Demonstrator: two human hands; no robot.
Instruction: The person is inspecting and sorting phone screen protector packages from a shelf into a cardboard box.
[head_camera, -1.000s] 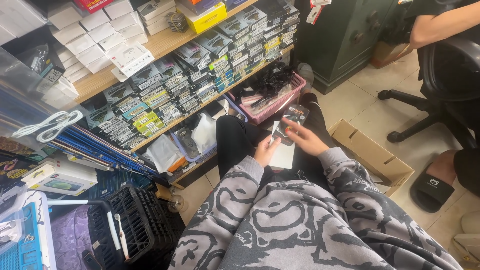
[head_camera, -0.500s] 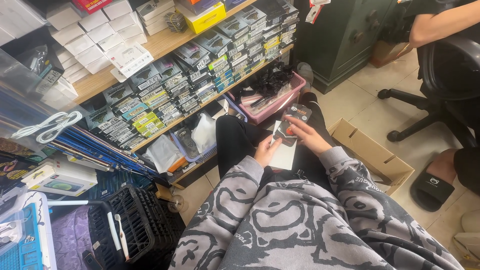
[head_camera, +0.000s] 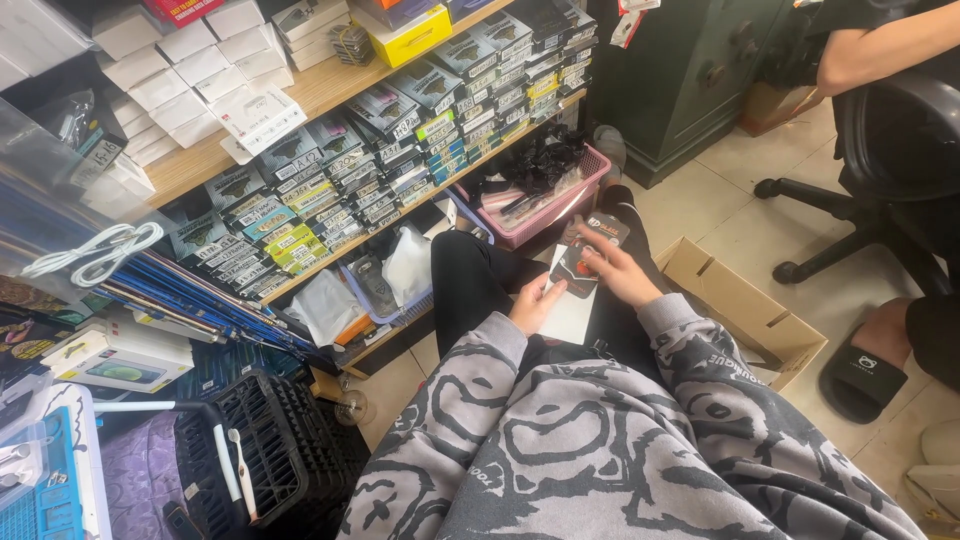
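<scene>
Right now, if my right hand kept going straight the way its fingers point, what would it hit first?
The right hand points up and left, already holding a small dark packet. Beyond that, the pink basket of black items under the shelf looks first in line, though depth is hard to judge.

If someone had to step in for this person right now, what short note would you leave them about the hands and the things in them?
Left hand: holds the edge of a flat white packet resting on the lap.
Right hand: grips a dark, flat retail packet above the white one.
Nearby: an open cardboard box on the floor to the right, a pink basket of dark items ahead, and shelves of small boxed packs.
Done: both packets are in hand.
Left: neither packet is set down or put away yet.
</scene>
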